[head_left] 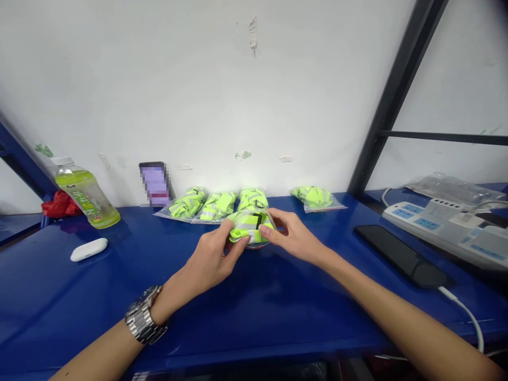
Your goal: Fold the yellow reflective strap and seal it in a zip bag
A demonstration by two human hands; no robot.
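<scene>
A folded neon-yellow reflective vest (249,224) with grey bands and a black strap is between my two hands, above the blue table (254,307). My left hand (217,253) grips its left side, thumb along the front edge. On the opposite side, my right hand (291,235) pinches it, thumb resting near the black strap. Clear plastic shows at the vest's right side and underneath; how far it wraps around is hard to see. Just behind lies another bundled vest (253,198). To the left are two bagged vests (188,203), (217,206), and one bagged vest (315,197) sits to the right.
A green drink bottle (89,196), red cloth (59,205) and white earbud case (89,249) are at left. A phone (155,182) leans on the wall. At right lie a black phone (402,255) with a white cable and power strips (432,219), near a dark post (387,100).
</scene>
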